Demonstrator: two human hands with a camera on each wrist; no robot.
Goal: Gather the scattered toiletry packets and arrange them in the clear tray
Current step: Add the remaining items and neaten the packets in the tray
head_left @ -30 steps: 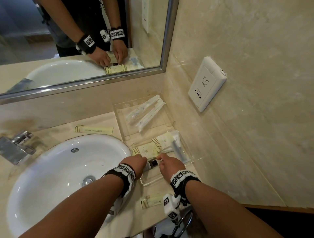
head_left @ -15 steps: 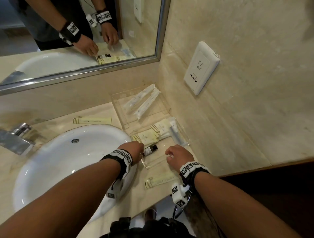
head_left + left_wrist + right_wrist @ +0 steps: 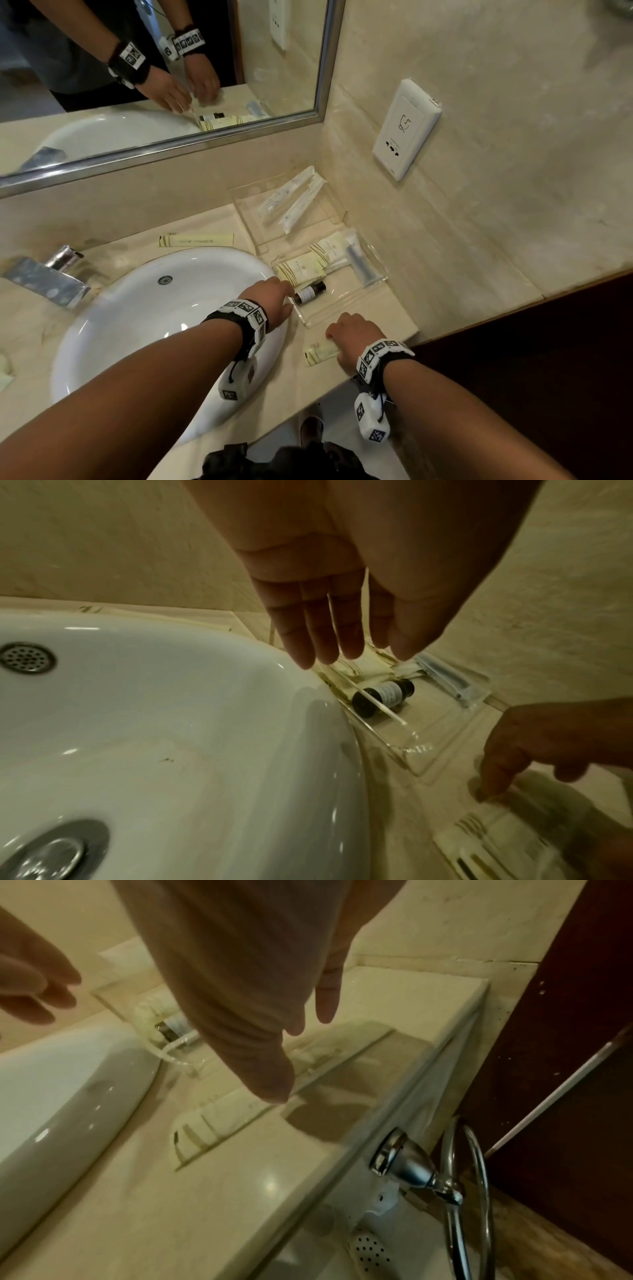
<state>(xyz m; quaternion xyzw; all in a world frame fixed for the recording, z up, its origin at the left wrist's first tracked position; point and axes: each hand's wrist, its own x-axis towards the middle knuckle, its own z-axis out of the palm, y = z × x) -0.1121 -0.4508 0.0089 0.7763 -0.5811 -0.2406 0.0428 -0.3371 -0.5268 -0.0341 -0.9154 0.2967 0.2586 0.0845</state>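
The near clear tray (image 3: 346, 301) sits right of the sink and holds cream packets (image 3: 301, 270), a small dark bottle (image 3: 308, 293) lying on its side, and a clear-wrapped tube (image 3: 359, 263). My left hand (image 3: 286, 298) hovers with straight fingers (image 3: 322, 631) over the tray's left rim, holding nothing. My right hand (image 3: 334, 337) is at the counter's front, a fingertip (image 3: 489, 791) touching a cream striped packet (image 3: 320, 353) that lies flat there. Its thumb (image 3: 270, 1085) rests at the packet's (image 3: 219, 1123) edge. Another long cream packet (image 3: 197, 240) lies behind the basin.
A second clear tray (image 3: 253, 222) in the corner holds two long white packets (image 3: 294, 202). The white basin (image 3: 137, 325) and chrome tap (image 3: 48, 277) fill the left. A wall socket (image 3: 406, 130) is on the right wall. A towel ring (image 3: 462, 1191) hangs below the counter edge.
Both hands were at the bottle in the tray. The right hand has drawn back to the front packet, and the left hand has eased off to the tray's left rim.
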